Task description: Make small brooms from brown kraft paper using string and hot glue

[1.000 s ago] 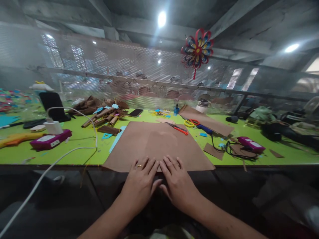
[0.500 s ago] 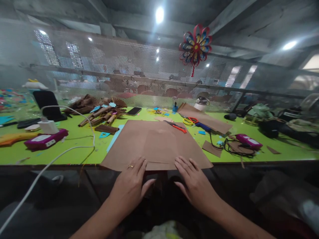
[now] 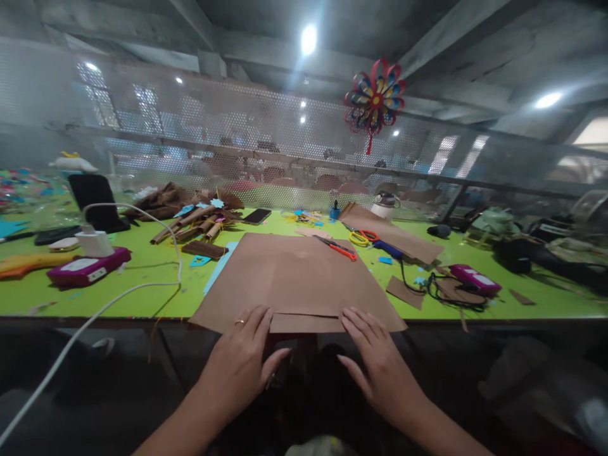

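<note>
On paper (image 3: 304, 282), opposing fingers (image 3: 259, 318) farther apart

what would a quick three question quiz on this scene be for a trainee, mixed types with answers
1. True or false: fingers of both the left hand and the right hand rest on the near part of the brown paper.

2. Multiple choice: where is the ring worn?
A) on the right hand
B) on the left hand
C) on neither hand

3. Fill in the blank: the orange-handled tool lies nearest the paper's far ____ corner, as the wearer sees it.

Key:
1. True
2. B
3. right
</note>
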The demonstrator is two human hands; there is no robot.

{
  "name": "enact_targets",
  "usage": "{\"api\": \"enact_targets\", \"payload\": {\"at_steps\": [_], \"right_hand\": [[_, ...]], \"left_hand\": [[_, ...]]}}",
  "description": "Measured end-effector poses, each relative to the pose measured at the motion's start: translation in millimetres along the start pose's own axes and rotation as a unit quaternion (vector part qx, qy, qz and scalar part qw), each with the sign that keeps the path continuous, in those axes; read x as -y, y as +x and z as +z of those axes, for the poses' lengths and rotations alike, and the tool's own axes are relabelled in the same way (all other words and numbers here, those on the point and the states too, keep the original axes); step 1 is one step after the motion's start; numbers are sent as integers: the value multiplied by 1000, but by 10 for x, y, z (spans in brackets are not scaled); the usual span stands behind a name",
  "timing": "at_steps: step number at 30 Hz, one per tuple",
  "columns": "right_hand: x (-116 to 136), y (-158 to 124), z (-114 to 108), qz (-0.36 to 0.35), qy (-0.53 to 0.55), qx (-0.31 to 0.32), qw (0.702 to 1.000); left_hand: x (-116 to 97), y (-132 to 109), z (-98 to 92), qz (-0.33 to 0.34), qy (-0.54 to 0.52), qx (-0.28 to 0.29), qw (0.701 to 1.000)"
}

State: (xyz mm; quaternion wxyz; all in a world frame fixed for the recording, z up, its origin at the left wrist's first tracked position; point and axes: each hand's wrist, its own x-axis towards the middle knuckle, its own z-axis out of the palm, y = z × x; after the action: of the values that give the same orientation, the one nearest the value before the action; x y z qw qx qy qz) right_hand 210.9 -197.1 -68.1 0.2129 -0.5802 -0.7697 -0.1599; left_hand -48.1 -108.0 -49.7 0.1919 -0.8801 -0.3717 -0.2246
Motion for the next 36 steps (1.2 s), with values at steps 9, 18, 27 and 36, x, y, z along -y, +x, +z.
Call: {"api": "enact_targets", "payload": {"at_steps": [9,18,27,36], "right_hand": [[292,629,-110,-61,71,91,991],[39,357,53,-48,28,60,997],[-523,920,-322,35,104,53,993],[-1313,2204,348,154,64,153,974]], "left_hand": [[43,86,151,-7,15,-17,1000],[301,-23,90,37,-1,-63,997],[544,-97,244,44,-44,-43,997],[595,1306,76,-15,-189,109,976]]}}
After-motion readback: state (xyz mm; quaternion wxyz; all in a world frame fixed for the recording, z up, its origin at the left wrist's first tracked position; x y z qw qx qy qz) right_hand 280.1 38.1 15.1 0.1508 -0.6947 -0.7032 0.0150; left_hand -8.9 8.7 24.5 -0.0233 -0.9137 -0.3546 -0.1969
